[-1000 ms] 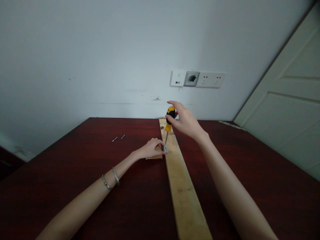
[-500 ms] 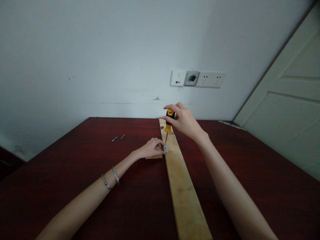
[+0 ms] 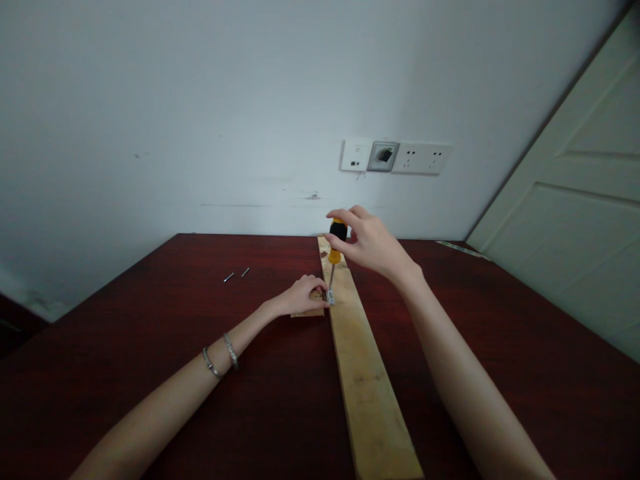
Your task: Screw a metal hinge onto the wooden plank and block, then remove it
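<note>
My right hand [image 3: 373, 241] grips the yellow and black handle of a screwdriver [image 3: 336, 241], which stands almost upright. Its tip reaches down to a small metal bracket [image 3: 331, 297] at the left edge of a long wooden board [image 3: 367, 373]. My left hand [image 3: 304, 296] is closed at the bracket, thumb and fingers pinching its left side. Under that hand lies a short piece of wood [image 3: 307, 313], partly hidden, beside the board. Whether a screw sits under the screwdriver tip is too small to tell.
Two screws [image 3: 229, 277] [image 3: 245, 272] lie on the dark red table [image 3: 200, 407] to the left. Behind the table is a white wall with a row of sockets [image 3: 395, 157]. A thin strip [image 3: 463, 250] lies at the back right, near a white door [image 3: 575, 200].
The screwdriver handle has turned in my right hand and shows more black now. It leans slightly less. My left hand stays in place at the bracket.
</note>
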A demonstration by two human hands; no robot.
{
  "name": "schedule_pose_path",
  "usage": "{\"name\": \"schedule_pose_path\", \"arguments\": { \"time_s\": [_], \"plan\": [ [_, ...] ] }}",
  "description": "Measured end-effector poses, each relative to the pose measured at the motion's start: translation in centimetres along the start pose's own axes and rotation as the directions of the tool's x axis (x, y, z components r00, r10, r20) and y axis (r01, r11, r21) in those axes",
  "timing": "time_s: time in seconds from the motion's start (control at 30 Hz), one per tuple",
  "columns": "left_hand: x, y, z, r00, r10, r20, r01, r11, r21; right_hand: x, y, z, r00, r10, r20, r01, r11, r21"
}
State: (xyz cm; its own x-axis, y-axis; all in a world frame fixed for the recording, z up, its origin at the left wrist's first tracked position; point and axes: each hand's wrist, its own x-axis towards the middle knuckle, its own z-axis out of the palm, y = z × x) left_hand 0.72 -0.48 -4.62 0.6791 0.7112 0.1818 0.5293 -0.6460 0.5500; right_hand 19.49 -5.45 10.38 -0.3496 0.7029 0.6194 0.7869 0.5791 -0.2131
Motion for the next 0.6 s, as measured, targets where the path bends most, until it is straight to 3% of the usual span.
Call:
{"name": "schedule_pose_path", "arguments": {
  "time_s": [0.33,0.6],
  "plan": [
    [0.2,-0.4,0.2,1.0,0.0,0.015,0.0,1.0,0.005,0.0,0.4,0.1,1.0,-0.016,-0.014,0.016,1.0,-0.008],
    [0.1,-0.1,0.1,1.0,-0.003,0.013,0.003,1.0,0.005,-0.2,-0.9,-0.3,1.0,0.023,-0.012,-0.026,0.958,-0.286]
  ]
}}
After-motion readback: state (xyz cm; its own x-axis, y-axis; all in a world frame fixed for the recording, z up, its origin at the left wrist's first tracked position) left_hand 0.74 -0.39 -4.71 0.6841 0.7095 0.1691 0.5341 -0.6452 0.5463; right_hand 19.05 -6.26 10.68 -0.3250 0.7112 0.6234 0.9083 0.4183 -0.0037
